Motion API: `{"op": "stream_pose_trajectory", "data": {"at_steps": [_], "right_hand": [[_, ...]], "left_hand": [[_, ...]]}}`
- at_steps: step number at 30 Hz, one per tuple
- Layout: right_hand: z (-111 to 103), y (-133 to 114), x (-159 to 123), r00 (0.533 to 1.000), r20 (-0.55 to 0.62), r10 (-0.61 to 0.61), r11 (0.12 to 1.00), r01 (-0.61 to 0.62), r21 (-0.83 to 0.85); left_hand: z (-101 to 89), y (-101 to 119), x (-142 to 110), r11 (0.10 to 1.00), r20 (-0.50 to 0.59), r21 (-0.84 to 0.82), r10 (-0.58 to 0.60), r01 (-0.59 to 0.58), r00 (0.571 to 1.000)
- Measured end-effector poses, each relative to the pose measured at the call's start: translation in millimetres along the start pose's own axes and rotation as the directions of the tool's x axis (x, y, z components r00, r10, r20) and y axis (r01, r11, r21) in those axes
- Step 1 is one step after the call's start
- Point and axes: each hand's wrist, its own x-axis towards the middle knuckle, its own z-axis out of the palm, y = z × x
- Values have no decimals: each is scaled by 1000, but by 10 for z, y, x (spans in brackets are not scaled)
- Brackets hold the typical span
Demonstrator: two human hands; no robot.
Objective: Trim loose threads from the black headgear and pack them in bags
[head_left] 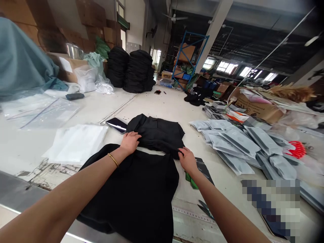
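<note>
A bunched black cloth [159, 131] lies mid-frame on the table [169, 104]; the left hand [130, 142] touches its left end, its grip impossible to tell; the right hand's [187, 160] fingers narrowly pinch its near right corner; a larger black piece [141, 189] spreads at lower centre.

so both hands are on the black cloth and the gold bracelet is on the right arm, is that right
Not quite: in the head view, the gold bracelet is on the left arm, not the right. The left hand and right hand are both on the black cloth.
</note>
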Motion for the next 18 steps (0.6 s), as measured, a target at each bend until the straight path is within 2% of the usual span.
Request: {"op": "stream_pose_trajectory", "data": {"at_steps": [4,6,8,9,11,13,15,17,18], "right_hand": [[-81,17,202,996,-28,82,990,-78,115],[-117,-35,325,991,-26,129,974,-122,189],[-179,-167,407,985,-19,170,950,-159,267],[-238,-265,405,982,-41,183,932,-160,326],[-428,-497,256,971,-153,186,885,-98,455],[-678,-702,-126,942,-313,119,865,57,499],[-885,-791,-706,937,-350,9,913,135,385],[-956,-734,-1363,951,-281,-127,918,220,329],[-935,-663,-1673,960,-178,-214,903,264,339]], "left_hand": [[-131,-130,172,997,37,-38,64,-62,997],[-277,-159,293,998,35,-47,54,-52,998],[-500,-138,401,998,3,-54,33,-33,999],[-645,-110,420,997,-42,-65,26,-29,999],[-990,-33,321,988,-232,-113,73,-102,970],[-1342,32,-25,977,-392,-83,149,-197,908],[-1594,39,-598,953,-428,-19,265,-302,864],[-1674,-17,-1275,915,-275,-98,353,-391,894],[-1651,-55,-1598,901,-145,-173,376,-398,915]]}}
